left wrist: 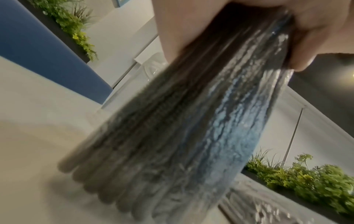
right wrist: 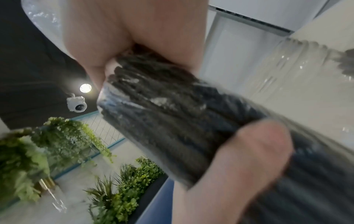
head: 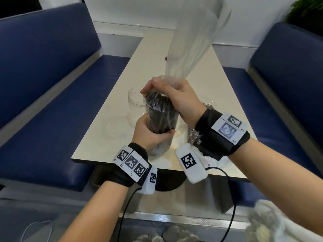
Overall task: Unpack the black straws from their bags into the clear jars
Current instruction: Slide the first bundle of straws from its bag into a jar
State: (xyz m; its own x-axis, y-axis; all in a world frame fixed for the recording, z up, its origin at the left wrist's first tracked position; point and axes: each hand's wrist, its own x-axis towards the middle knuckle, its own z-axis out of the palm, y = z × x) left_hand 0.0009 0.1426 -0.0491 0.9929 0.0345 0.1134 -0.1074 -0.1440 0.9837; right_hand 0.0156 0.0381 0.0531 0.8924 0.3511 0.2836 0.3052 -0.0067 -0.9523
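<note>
Both hands' grip wraps the bagged straws (head: pixel 160 116) over a cream table (head: pixel 108 130) between blue benches (head: pixel 43 70).

**Plastic, film and vinyl**

The bag (head: pixel 195 44) I grip is thin clear film, crinkled and glossy. The black straws (head: pixel 160 117) inside look like matt plastic. The jar (head: pixel 135 95) is smooth clear plastic. My table (head: pixel 111 123) is smooth, pale, faintly shiny; the benches (head: pixel 52 88) look like blue vinyl.

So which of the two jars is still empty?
The left jar, behind the left hand, shows nothing dark through its clear wall. The right jar, behind the right wrist, already holds dark straws.
</note>
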